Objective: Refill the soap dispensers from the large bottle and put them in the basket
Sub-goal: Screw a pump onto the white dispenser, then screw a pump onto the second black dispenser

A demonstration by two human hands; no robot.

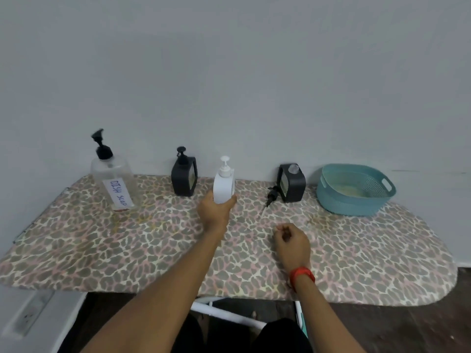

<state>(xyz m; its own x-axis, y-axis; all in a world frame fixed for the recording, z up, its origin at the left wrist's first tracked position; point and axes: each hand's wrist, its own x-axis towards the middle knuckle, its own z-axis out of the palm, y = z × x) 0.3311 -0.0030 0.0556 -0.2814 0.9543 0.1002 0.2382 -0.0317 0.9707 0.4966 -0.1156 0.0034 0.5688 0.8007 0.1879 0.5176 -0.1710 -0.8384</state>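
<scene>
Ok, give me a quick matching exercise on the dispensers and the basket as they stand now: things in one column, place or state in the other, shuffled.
Things:
1. white dispenser
2. dark dispenser on the left
3. dark dispenser on the right
4. basket

Place or state:
A. loose pump lies beside it
B. stands farthest right
C. gripped by the left hand
D. fitted pump on top, untouched

Pairs: 1-C, 2-D, 3-A, 4-B.

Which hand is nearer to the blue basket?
The right hand: it is left of the basket, nearer the person. The left hand is farther left, gripping the white dispenser.
</scene>
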